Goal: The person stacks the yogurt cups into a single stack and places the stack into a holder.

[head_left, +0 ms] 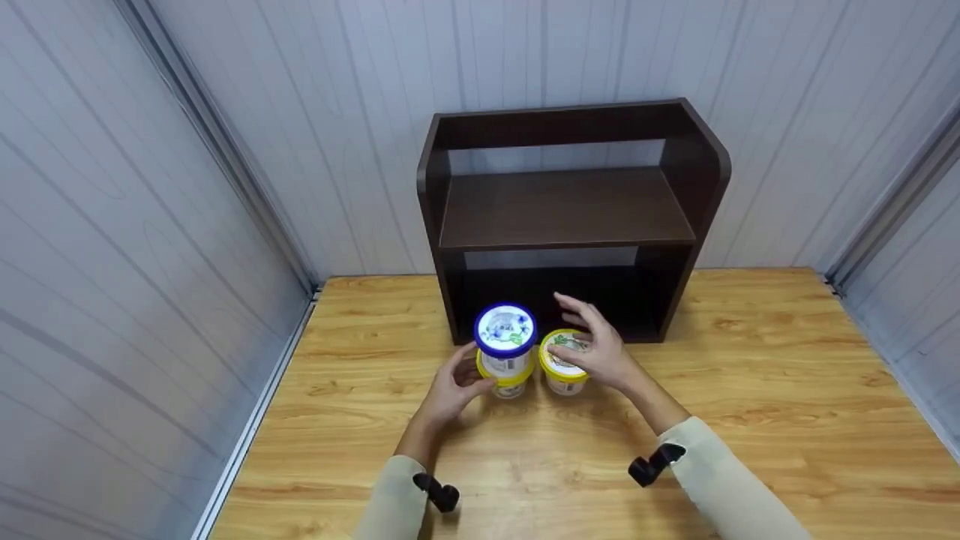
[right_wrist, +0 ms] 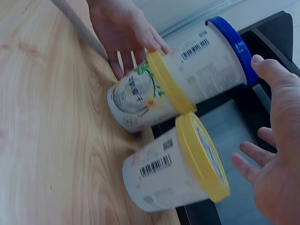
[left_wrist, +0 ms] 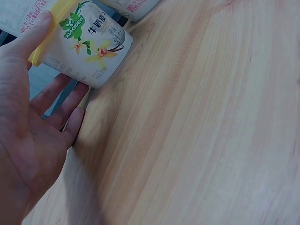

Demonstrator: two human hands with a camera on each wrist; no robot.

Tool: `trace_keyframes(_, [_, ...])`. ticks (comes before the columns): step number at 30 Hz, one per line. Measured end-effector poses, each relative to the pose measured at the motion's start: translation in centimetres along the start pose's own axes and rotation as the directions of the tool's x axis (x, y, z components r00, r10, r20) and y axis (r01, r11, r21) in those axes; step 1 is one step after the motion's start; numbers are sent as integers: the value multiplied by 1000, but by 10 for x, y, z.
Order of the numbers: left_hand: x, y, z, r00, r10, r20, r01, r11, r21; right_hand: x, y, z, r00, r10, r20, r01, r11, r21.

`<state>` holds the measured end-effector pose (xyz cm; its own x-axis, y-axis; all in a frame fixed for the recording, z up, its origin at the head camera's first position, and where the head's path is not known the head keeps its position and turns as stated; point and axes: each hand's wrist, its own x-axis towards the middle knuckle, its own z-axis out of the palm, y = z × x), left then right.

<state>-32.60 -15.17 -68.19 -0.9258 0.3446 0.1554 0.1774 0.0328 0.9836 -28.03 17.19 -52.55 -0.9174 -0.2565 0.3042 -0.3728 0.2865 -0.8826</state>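
Two ice cream tubs stand stacked in front of the shelf: a blue-lidded tub (head_left: 505,330) on top of a yellow-lidded tub (left_wrist: 91,47) printed with vanilla flowers. My left hand (head_left: 448,391) holds the lower tub from the left, thumb on its yellow lid and fingers around the far side. To the right stands a second yellow-lidded tub (right_wrist: 159,176), upright on the table. Over this tub's lid in the head view is my right hand (head_left: 606,358), thumb and fingers spread apart with nothing between them. In the right wrist view, its fingers show apart from both yellow lids.
A dark brown two-tier shelf (head_left: 566,210) stands at the back of the wooden table (head_left: 360,420), right behind the tubs. Pale panelled walls (head_left: 360,135) enclose the back and sides. Black straps with small mounts sit on both sleeves.
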Motion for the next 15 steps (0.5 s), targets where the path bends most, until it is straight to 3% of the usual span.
trace_keyframes(4, [-5, 12, 2, 998, 60, 9, -60, 998, 29, -2, 5, -9, 1000, 8, -18, -9, 1000, -30])
trace_keyframes(9, [0, 1, 0, 999, -27, -20, 28, 1000, 15, -7, 12, -19, 999, 5, -41, -8, 999, -53])
trace_keyframes(11, [-1, 2, 1, 1000, -3, -11, 3, 1000, 22, -8, 15, -21, 999, -2, -40, -1, 999, -54])
trace_keyframes(15, [-9, 26, 7, 998, 54, 13, -54, 998, 22, -13, 22, -24, 1000, -5, -31, 3, 999, -54])
